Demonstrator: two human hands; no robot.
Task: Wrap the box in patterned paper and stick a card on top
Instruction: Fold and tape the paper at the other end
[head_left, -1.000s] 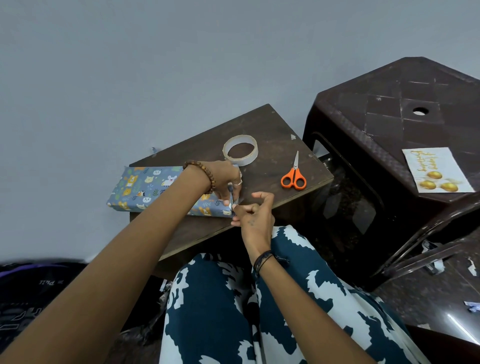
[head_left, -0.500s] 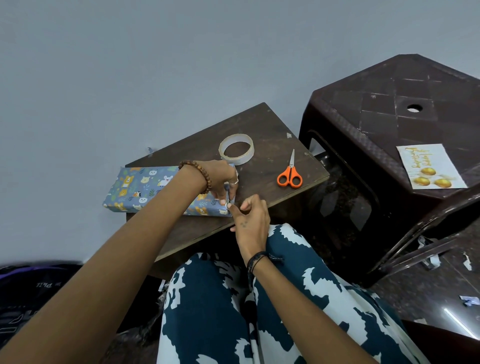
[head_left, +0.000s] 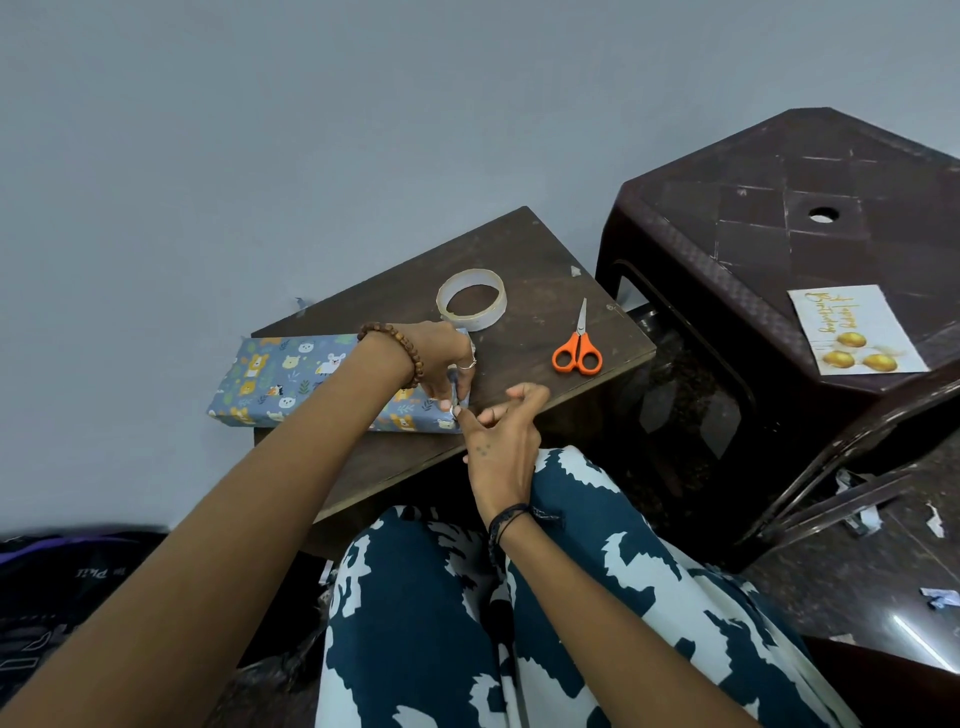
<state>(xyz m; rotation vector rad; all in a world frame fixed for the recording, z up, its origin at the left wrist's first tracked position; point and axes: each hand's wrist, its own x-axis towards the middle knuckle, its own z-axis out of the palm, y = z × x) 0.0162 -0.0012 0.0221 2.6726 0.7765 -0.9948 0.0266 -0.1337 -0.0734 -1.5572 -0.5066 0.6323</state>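
- Lying at the left of the small wooden table (head_left: 524, 270), the wrapped box (head_left: 291, 379) sits flat in blue paper printed with bears and other animals, its left end hanging past the table's edge
- The left hand (head_left: 441, 358), with a wooden bead bracelet (head_left: 397, 348) on its wrist and a ring on one finger, reaches over the box's right end; its fingers curl down and pinch the folded paper flap there
- The right hand (head_left: 498, 441), wearing a dark cord band (head_left: 506, 519) at the wrist, comes up from the lap and meets the left at that same end; its thumb and forefinger pinch at the flap, the other fingers loosely curled just beside the table's near edge. Whether a bit of tape is between the fingertips is too small to tell
- Behind the hands, a roll of clear tape (head_left: 471, 300) lies flat on the table, just beside the box's far right corner
- To its right, orange-handled scissors (head_left: 577, 345) lie closed, blades pointing away
- Further right stands a dark plastic stool (head_left: 779, 208), well apart from the box, and on its top lies the card (head_left: 857, 330), pale with gold lettering and three gold balls
- Paper scraps (head_left: 857, 514) lie on the dark floor under and beside the stool
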